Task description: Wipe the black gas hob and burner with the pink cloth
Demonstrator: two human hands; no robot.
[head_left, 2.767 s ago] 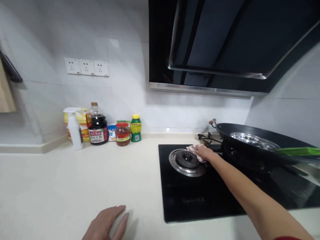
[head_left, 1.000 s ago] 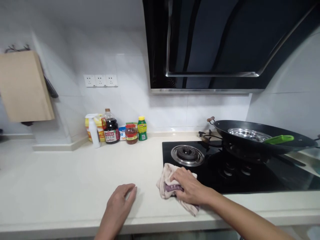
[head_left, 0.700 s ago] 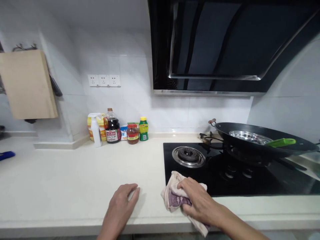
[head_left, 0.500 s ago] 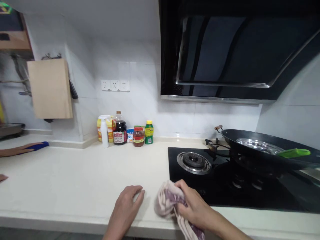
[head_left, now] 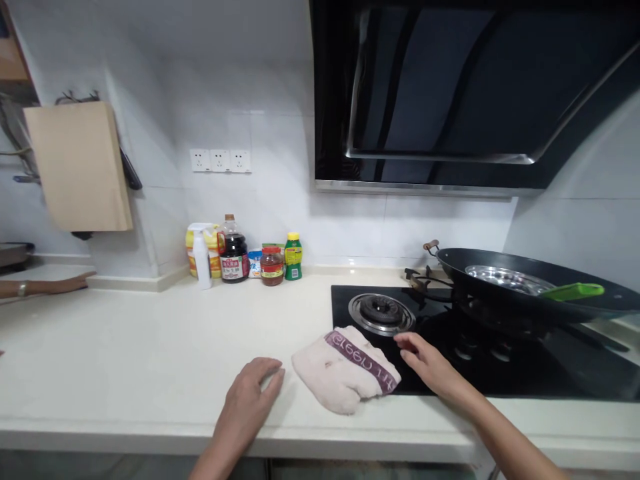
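Observation:
A pale pink dishcloth (head_left: 334, 377) with a purple band of white lettering is spread out over the counter and the front left corner of the black gas cooktop (head_left: 435, 373). My right hand (head_left: 425, 360) is just right of the cloth, over the cooktop, fingers extended and holding nothing. Left of the cloth, my left hand (head_left: 253, 393) rests on the white counter (head_left: 150, 360) with thumb and fingers apart. It is empty and does not touch the cloth.
A large wok (head_left: 500, 310) with a metal strainer-like piece and a green handle sits on the right burner. Along the wall stand a white spray bottle (head_left: 202, 257), a soy sauce bottle (head_left: 233, 257), a jar (head_left: 272, 267) and a green bottle (head_left: 293, 257). Another person's arm (head_left: 45, 287) reaches in at left.
My right hand has let go of the bunched cloth, which is now spread out, and has moved right and up. The other person's hand has shifted at left; the view has turned slightly.

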